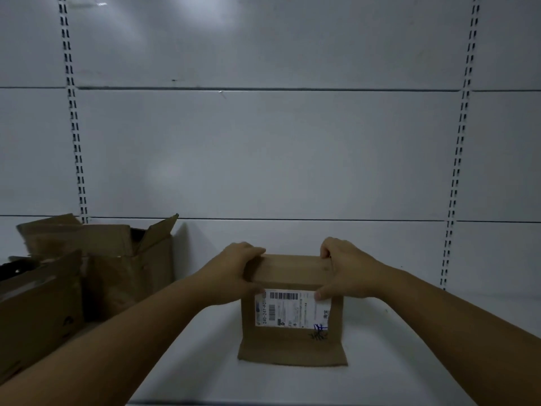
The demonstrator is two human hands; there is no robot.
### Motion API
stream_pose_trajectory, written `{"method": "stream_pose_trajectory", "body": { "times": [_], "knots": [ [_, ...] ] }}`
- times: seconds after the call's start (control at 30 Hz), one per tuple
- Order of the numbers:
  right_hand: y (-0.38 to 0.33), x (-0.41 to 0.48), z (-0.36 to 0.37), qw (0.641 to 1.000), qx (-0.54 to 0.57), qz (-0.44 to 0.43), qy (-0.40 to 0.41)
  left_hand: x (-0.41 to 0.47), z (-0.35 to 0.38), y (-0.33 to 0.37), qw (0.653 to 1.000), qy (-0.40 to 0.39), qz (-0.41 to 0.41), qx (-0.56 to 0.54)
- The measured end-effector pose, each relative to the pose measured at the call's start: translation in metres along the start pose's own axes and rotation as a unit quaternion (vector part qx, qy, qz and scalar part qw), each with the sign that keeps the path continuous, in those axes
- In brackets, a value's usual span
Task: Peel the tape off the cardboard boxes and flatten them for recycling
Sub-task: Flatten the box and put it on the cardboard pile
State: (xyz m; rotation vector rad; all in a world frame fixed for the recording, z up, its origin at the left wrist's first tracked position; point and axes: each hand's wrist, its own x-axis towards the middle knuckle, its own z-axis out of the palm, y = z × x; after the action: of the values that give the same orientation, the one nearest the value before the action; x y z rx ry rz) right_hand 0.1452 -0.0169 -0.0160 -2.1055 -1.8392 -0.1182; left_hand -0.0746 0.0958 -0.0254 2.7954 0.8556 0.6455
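Left grip (237, 271) and right grip (345, 271) both clamp the small cardboard box (292, 344) at its upper corners, fingers curled over the far edge, thumbs on the near face. I see it standing mid-shelf, shipping label (292, 310) facing me, bottom flap lying near. On the white shelf (409, 347), opened cardboard boxes (117, 259) crowd the left.

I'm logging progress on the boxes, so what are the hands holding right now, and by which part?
The small labelled box: the left hand grips its upper left edge, the right hand its upper right edge, thumbs on the front.
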Motion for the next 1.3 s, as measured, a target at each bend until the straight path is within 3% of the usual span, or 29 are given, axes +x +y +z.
{"method": "stream_pose_trajectory", "body": {
  "times": [0.1, 0.17, 0.33, 0.4, 0.57, 0.83, 1.03, 1.1, 1.17, 1.23, 1.3],
  "knots": [
    [-0.001, -0.016, 0.000, 0.995, 0.078, -0.051, 0.039, -0.003, -0.006, 0.000, 0.991, 0.072, -0.021, -0.106],
    [-0.001, -0.029, 0.004, 0.973, 0.197, -0.085, 0.083, -0.008, -0.007, 0.000, 0.984, 0.089, -0.009, -0.157],
    [0.006, -0.042, 0.019, 0.929, 0.353, -0.032, 0.107, -0.030, 0.017, 0.001, 0.985, 0.074, 0.052, -0.149],
    [0.010, -0.034, 0.017, 0.931, 0.342, 0.010, 0.128, -0.033, 0.024, 0.001, 0.986, 0.073, 0.048, -0.145],
    [0.012, -0.018, 0.012, 0.980, 0.160, 0.042, 0.111, -0.028, 0.031, 0.007, 0.981, 0.094, -0.002, -0.168],
    [-0.007, 0.014, 0.010, 0.979, 0.130, 0.155, 0.006, -0.005, 0.018, 0.013, 0.986, 0.085, -0.072, -0.121],
    [-0.023, 0.031, 0.016, 0.981, 0.035, 0.191, -0.019, 0.032, 0.006, 0.046, 0.986, -0.002, -0.166, -0.018],
    [-0.021, 0.032, 0.020, 0.978, 0.078, 0.191, 0.019, 0.044, 0.008, 0.048, 0.979, -0.022, -0.200, 0.040],
    [-0.017, 0.028, 0.022, 0.963, 0.188, 0.178, 0.070, 0.050, 0.015, 0.044, 0.973, -0.071, -0.212, 0.058],
    [-0.012, 0.020, 0.021, 0.930, 0.298, 0.175, 0.129, 0.056, 0.022, 0.038, 0.970, -0.097, -0.223, 0.026],
    [-0.001, 0.015, 0.017, 0.878, 0.392, 0.209, 0.178, 0.050, 0.020, 0.038, 0.969, -0.069, -0.235, -0.021]
  ]
}}
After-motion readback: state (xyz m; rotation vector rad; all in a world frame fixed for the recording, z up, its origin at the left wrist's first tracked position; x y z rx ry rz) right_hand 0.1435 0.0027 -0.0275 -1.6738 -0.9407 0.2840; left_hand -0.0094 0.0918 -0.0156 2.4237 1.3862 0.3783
